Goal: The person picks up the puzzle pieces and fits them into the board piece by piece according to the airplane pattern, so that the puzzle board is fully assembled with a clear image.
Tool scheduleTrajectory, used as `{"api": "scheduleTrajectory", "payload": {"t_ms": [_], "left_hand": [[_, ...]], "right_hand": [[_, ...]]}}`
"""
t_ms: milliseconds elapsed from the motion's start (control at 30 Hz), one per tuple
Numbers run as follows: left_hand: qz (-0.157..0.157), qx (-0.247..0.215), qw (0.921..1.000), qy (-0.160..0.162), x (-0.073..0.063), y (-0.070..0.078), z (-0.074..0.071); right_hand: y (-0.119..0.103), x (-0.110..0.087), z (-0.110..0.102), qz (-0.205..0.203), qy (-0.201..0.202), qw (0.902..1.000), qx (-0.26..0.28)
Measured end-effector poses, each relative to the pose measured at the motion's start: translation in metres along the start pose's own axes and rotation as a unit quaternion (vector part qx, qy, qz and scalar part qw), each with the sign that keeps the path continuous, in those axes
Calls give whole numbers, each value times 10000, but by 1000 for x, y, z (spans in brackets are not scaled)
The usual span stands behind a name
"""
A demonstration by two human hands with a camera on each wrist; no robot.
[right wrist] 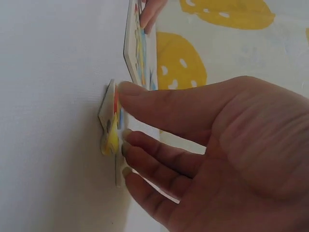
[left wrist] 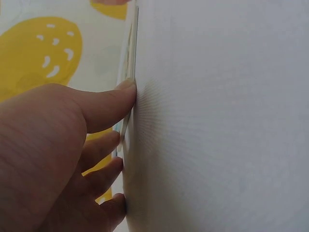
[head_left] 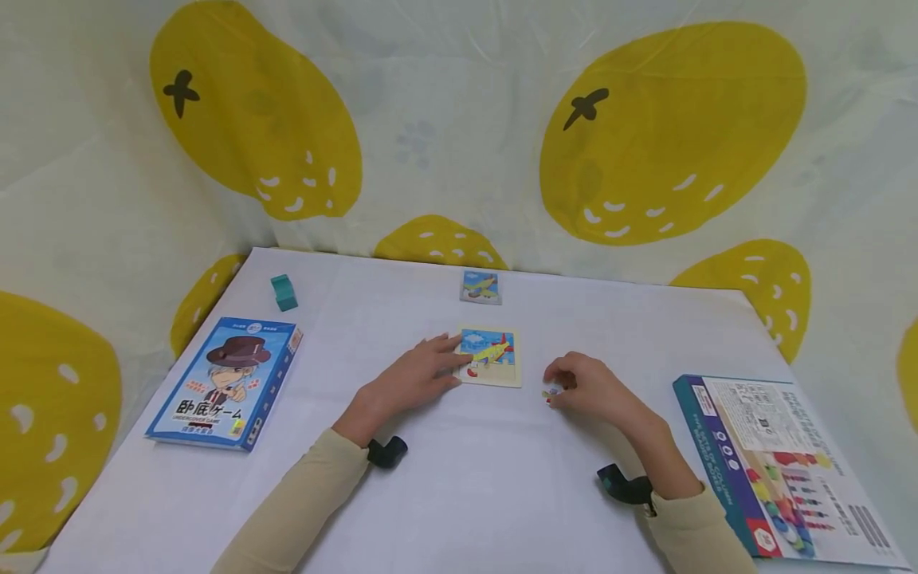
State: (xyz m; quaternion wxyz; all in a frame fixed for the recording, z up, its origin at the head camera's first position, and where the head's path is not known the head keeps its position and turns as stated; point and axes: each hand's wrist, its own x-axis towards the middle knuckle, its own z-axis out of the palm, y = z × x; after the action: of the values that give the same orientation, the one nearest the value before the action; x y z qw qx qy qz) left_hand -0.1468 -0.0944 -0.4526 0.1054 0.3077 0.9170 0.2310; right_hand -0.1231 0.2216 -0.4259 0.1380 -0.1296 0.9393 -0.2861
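Note:
A square jigsaw puzzle board [head_left: 508,376] with a yellow airplane picture lies mid-table; its lower strip is bare wood. My left hand [head_left: 428,368] rests at the board's left edge, fingers spread, some fingertips over the picture. In the left wrist view its thumb [left wrist: 108,108] presses at the board's thin edge. To the right of the board, my right hand [head_left: 590,386] holds a small puzzle piece [right wrist: 109,108] between thumb and fingers, low at the tabletop. Red and yellow show on the colored pieces under its fingertips [head_left: 551,394]; the hand partly hides them.
Behind the board lies a small airplane picture card [head_left: 480,288]. A teal block [head_left: 284,293] stands at the back left, above a blue game box [head_left: 224,384]. On the right is a large flat box [head_left: 789,470]. A fruit-print cloth [head_left: 459,119] hangs behind the table.

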Motion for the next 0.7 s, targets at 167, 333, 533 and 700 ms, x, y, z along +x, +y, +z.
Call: {"api": "scheduleTrajectory", "payload": {"t_ms": [167,333,533,700], "left_hand": [[2,-39,10000,0,0,0,0],[-72,-45,10000,-4,-1,1,-1],[-67,-60,10000,7,-1,1,-1],[5,-130,9999,8,0,1,0]], "right_hand": [[-1,-5,2,25,-162,9993,-347],[-4,-6,4,-182,-24,9985,-518],[-8,-5,7,-262,31,9990,-356],[-9,-6,8,-345,-39,9994,19]]}}
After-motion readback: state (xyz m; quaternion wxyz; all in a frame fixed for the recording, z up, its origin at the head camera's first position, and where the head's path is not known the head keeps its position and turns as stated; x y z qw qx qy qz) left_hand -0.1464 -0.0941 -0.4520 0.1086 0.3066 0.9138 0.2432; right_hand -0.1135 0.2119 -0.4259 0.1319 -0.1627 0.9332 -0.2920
